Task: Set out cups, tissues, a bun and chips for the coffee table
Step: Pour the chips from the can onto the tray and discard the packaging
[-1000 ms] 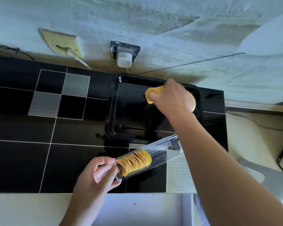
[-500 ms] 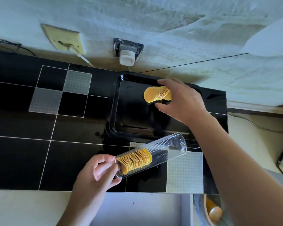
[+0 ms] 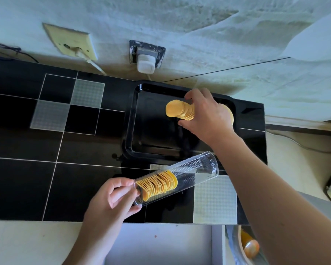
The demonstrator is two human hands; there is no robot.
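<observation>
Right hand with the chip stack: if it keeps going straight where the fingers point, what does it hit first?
Probably the black tray's floor: the right hand reaches in over it, fingers round the stack of chips, aimed down toward the tray's left part. Height above the floor is unclear.

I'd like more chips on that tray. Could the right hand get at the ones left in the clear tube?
Probably, but not right away. The right hand grips a stack of chips over the black tray. The clear tube, held by the left hand, points its open end toward it with nothing between.
</observation>
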